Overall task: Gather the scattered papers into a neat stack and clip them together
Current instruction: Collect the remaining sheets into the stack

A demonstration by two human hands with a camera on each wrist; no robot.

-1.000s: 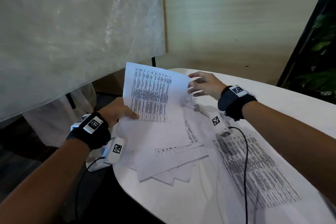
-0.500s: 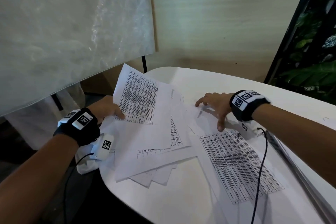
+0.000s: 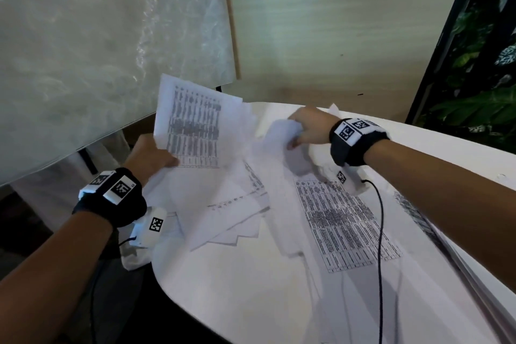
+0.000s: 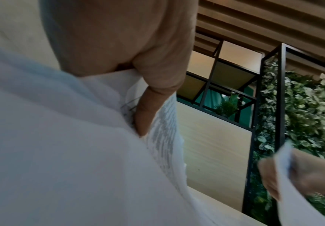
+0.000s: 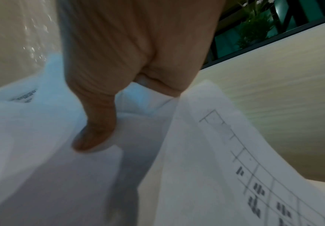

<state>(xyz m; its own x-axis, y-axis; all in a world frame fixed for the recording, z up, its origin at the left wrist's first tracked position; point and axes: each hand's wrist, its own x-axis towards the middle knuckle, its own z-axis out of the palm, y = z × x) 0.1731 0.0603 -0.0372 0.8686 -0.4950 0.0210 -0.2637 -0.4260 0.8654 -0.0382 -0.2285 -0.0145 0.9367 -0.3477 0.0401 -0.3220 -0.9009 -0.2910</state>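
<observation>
Left hand (image 3: 150, 155) pinches the lower-left corner of a white printed sheet with dense table rows (image 3: 192, 126), thumb on top, fingers behind; the sheet stands raised off the white round-edged table (image 3: 223, 282), long axis running up and away from the hand, top edge pointing toward the far wall

Right hand (image 3: 310, 128) has its fingers curled round a bent white sheet (image 3: 282, 134) just left of it; the right wrist view shows the thumb (image 5: 94, 134) pressed on that paper

Loose pile of overlapping white papers (image 3: 223, 204) lies flat between the two hands, corners fanned toward the near table edge

Another printed table sheet (image 3: 343, 226) lies flat below the right wrist, long axis running from the hand toward the near edge, a black cable (image 3: 380, 232) across it
</observation>
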